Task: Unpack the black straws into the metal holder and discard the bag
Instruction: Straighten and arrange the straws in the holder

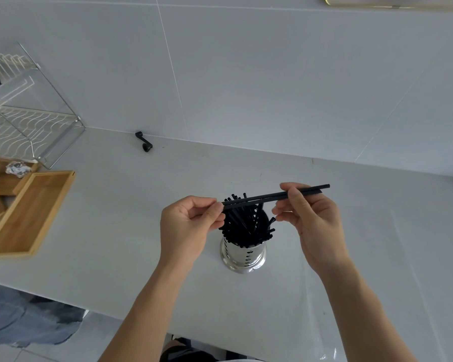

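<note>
1. The left hand (191,220) pinches one end of two black straws (267,197); the right hand (309,212) pinches them nearer the 3 o'clock end.
2. They lie level just above the metal holder (243,254), which is already crowded with straws.
3. Light, stiff and probably slick, they call for a mid-length grip when tipped upright.
4. No bag can be made out.
</note>
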